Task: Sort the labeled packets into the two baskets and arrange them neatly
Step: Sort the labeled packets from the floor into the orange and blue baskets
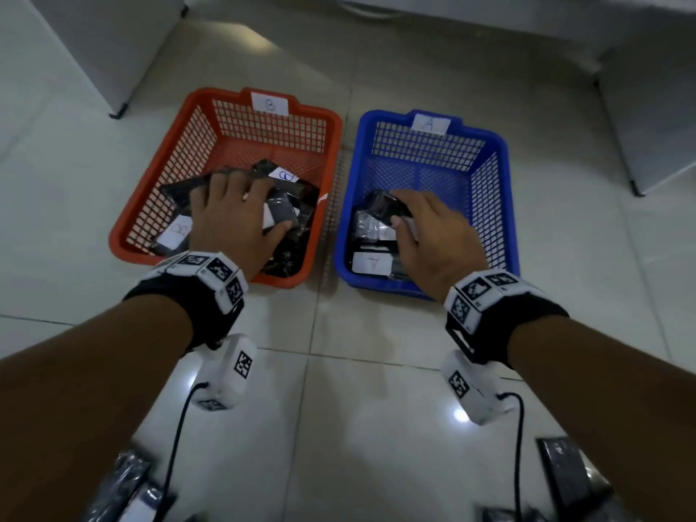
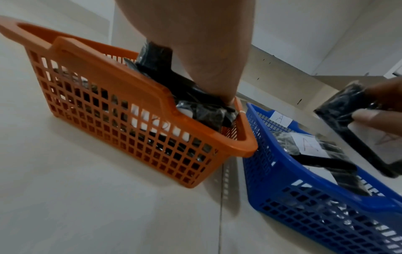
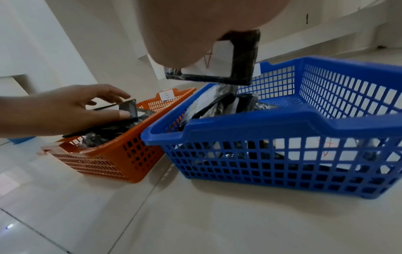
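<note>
Packets: light, glossy, slippery by their look, best pinched at an edge; right hand (image 1: pixel 433 235) pinches one black packet (image 2: pixel 339 110) above the blue basket (image 1: pixel 504 152), left hand (image 1: pixel 233 216) grips another (image 3: pixel 128 108) in the orange basket (image 1: pixel 196 103).

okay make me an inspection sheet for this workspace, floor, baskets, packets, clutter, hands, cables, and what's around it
Surface: glossy pale tiled floor, with glare spots.
Job's things: orange plastic mesh basket labelled B and blue plastic mesh basket labelled A, side by side; each holds black plastic packets with white labels, loosely piled.
Clutter: more black packets on the floor near the person.
Grippers: left hand holds a packet over the orange basket; right hand pinches a black packet above the blue basket.
Cables: black wrist-camera cables hang from both wrists.
Surroundings: white cabinets, wall.
</note>
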Demonstrator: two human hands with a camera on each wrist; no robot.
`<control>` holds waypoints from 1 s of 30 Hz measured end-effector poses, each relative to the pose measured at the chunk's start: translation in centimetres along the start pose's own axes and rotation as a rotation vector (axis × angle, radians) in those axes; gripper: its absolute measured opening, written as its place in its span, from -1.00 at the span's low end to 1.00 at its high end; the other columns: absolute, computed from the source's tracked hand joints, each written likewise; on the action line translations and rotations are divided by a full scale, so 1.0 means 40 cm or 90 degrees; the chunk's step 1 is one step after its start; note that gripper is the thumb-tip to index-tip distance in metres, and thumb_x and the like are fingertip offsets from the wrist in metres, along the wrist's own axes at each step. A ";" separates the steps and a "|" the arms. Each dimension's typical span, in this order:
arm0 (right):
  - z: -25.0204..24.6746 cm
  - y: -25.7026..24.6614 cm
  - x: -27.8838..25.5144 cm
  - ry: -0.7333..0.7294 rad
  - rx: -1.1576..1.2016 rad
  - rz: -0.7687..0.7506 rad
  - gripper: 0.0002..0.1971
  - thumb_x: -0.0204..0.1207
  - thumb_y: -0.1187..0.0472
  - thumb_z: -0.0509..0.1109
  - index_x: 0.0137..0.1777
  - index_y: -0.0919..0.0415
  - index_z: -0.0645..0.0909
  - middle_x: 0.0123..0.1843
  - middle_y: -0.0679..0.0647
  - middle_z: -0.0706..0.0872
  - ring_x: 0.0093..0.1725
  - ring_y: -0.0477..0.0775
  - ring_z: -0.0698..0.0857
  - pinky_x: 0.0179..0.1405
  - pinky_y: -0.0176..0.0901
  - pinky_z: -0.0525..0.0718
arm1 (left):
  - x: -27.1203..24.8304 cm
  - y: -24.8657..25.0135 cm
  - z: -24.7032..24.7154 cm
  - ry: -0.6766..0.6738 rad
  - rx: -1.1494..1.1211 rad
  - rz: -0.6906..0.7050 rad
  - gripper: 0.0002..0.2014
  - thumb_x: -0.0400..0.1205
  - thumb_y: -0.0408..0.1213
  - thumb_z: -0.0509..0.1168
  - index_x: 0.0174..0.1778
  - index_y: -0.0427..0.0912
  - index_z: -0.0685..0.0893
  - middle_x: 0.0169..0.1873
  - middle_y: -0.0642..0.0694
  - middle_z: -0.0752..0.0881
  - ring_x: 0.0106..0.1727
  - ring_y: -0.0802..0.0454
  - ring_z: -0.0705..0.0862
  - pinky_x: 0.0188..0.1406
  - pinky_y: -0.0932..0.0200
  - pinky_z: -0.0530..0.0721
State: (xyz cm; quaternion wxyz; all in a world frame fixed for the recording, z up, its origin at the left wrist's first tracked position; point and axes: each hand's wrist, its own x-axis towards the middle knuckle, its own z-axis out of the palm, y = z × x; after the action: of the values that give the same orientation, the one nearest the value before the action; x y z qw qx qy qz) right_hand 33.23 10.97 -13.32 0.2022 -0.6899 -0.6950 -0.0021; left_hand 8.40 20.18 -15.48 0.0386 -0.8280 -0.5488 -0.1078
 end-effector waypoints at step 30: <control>0.290 -0.798 -0.081 -0.217 0.212 -0.402 -0.56 0.59 0.04 0.27 0.44 0.15 0.55 0.40 0.14 0.62 0.37 0.19 0.58 0.29 0.13 0.53 | -0.741 -0.414 -0.250 -0.064 0.094 -0.475 -0.44 0.61 0.01 0.29 0.51 -0.11 0.48 0.51 -0.16 0.46 0.59 -0.16 0.31 0.52 -0.24 0.25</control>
State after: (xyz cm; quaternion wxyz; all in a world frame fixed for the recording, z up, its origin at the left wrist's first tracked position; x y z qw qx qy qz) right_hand -0.74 9.62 -16.07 0.1824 -0.3903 -0.8876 0.1631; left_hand -19.24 -1.79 -13.21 0.0293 -0.5708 -0.8199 -0.0339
